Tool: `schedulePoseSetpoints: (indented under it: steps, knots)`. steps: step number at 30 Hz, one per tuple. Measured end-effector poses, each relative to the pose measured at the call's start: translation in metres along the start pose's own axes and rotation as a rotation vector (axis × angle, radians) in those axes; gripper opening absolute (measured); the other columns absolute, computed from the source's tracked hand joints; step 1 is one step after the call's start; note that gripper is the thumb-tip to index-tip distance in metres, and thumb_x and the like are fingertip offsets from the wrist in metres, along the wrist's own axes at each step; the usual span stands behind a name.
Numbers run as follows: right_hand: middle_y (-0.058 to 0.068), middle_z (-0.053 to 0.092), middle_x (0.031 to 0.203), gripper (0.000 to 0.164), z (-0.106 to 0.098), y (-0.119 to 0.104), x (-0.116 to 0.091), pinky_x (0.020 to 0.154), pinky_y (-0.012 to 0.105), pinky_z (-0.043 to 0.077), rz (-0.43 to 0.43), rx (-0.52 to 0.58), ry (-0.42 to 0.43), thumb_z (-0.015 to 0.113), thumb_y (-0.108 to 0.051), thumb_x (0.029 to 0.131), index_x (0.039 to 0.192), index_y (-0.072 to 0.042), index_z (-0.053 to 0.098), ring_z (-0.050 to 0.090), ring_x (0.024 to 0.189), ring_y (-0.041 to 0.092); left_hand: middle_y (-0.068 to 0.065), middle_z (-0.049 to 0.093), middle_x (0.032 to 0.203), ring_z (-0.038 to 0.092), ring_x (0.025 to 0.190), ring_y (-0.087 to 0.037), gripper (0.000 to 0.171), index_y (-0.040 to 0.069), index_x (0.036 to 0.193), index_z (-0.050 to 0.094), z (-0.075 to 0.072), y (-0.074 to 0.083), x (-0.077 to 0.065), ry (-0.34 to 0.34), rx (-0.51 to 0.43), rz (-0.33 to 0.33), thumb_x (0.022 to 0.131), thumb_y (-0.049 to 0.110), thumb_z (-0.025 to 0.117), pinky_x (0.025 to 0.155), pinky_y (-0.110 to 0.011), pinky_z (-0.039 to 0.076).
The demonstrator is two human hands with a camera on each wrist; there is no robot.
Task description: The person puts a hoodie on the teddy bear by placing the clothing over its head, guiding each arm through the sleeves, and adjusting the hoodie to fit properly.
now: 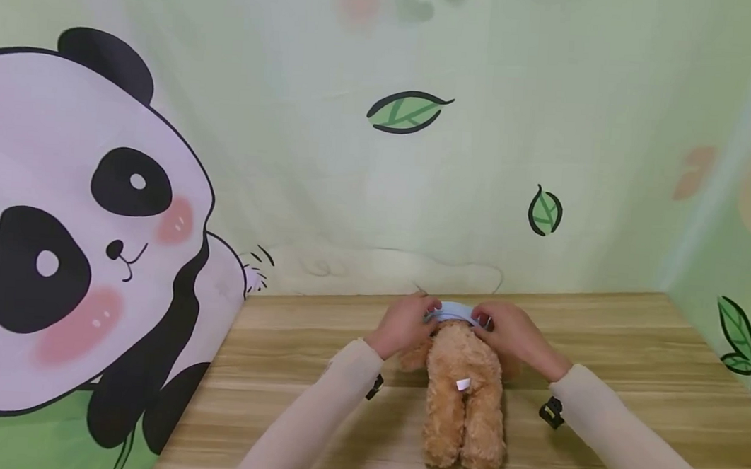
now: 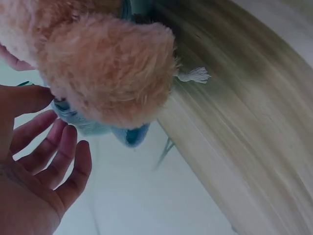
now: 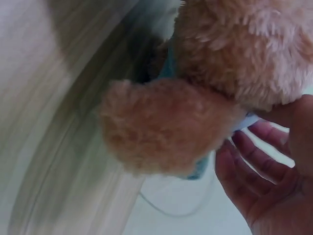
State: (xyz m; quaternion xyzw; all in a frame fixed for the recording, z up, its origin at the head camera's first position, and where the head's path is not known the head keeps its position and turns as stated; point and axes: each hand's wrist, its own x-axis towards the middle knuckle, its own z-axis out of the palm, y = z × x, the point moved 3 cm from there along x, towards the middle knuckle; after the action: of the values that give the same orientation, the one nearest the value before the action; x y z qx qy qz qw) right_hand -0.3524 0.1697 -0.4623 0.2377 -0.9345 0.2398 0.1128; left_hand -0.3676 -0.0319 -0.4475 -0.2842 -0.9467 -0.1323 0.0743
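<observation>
A brown plush teddy bear point(image 1: 454, 359) lies on the wooden table, its back up and its legs toward me. Round its neck end is a light blue cloth band point(image 1: 456, 311). At the band's left side my left hand point(image 1: 404, 326) pinches the cloth between thumb and fingertips, the other fingers loosely bent. My right hand point(image 1: 515, 334) does the same at the right side. Both wrist views show the bear's furry arms point(image 2: 112, 73) up close, with blue cloth point(image 3: 198, 169) under them. The bear's face is hidden.
The wooden table point(image 1: 319, 331) meets a pale green backdrop point(image 1: 327, 189) printed with a panda and leaves. A small white tag point(image 1: 464, 385) sticks out of the bear's lower back. A white tassel point(image 2: 195, 75) lies near its arm in the left wrist view.
</observation>
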Motion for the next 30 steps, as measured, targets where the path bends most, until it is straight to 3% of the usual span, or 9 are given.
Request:
schedulePoseSetpoints:
  steps: [8,13,17,20,22,26,30]
  knots:
    - [-0.001,0.060,0.074,0.008,0.002,-0.003,0.006,0.066,0.034,0.045,-0.090,-0.034,-0.019,0.072,-0.010,0.085,0.088,-0.009,0.065,0.053,0.070,0.013,0.001,0.065,0.099,0.063,0.087,-0.013,0.016,0.016,0.105,0.066,0.005,0.000,0.004,0.020,0.033,0.027,0.093,0.026,0.067,0.076,-0.028,0.052]
    - [0.002,0.064,0.078,0.006,0.002,-0.002,0.004,0.067,0.035,0.047,-0.105,-0.009,-0.011,0.070,-0.006,0.086,0.089,-0.008,0.064,0.057,0.072,0.016,0.002,0.062,0.088,0.055,0.076,-0.011,0.007,0.014,0.097,0.060,0.008,-0.006,-0.001,0.048,-0.093,0.009,0.092,0.014,0.065,0.067,-0.025,0.045]
    - [0.006,0.071,0.089,0.003,0.001,-0.004,0.000,0.074,0.037,0.053,-0.090,0.156,-0.024,0.065,-0.006,0.092,0.093,-0.007,0.068,0.067,0.084,0.021,0.000,0.065,0.088,0.054,0.075,-0.012,0.012,0.012,0.101,0.065,0.006,-0.008,-0.008,0.040,-0.204,-0.008,0.091,0.007,0.061,0.067,-0.024,0.045]
    - [0.006,0.072,0.098,0.011,0.002,-0.003,-0.003,0.080,0.035,0.053,-0.081,0.290,-0.091,0.062,-0.009,0.095,0.103,-0.008,0.069,0.067,0.091,0.019,-0.005,0.070,0.107,0.063,0.091,-0.017,0.025,0.010,0.115,0.068,0.005,-0.008,-0.015,-0.021,-0.236,-0.007,0.093,0.015,0.057,0.081,-0.029,0.052]
    - [0.007,0.071,0.104,0.018,0.002,-0.002,-0.005,0.084,0.036,0.052,-0.089,0.352,-0.158,0.062,-0.015,0.096,0.112,-0.008,0.067,0.066,0.096,0.019,-0.008,0.067,0.120,0.063,0.106,-0.022,0.038,0.010,0.126,0.064,0.003,-0.008,-0.020,-0.097,-0.264,-0.014,0.094,0.026,0.055,0.091,-0.034,0.051]
    - [0.014,0.063,0.126,0.049,0.000,0.001,-0.011,0.095,0.047,0.050,-0.077,0.467,-0.344,0.066,-0.026,0.093,0.135,-0.003,0.053,0.060,0.116,0.030,-0.013,0.046,0.146,0.050,0.130,-0.028,0.072,0.016,0.149,0.042,-0.002,-0.008,-0.032,-0.308,-0.302,-0.061,0.089,0.053,0.058,0.105,-0.043,0.044]
    - [0.023,0.046,0.144,0.090,-0.002,-0.002,-0.016,0.105,0.059,0.040,-0.091,0.483,-0.482,0.078,-0.035,0.082,0.150,0.002,0.032,0.044,0.133,0.042,-0.015,0.027,0.157,0.037,0.142,-0.030,0.098,0.018,0.157,0.023,-0.005,-0.007,-0.042,-0.442,-0.307,-0.062,0.081,0.058,0.070,0.113,-0.046,0.037]
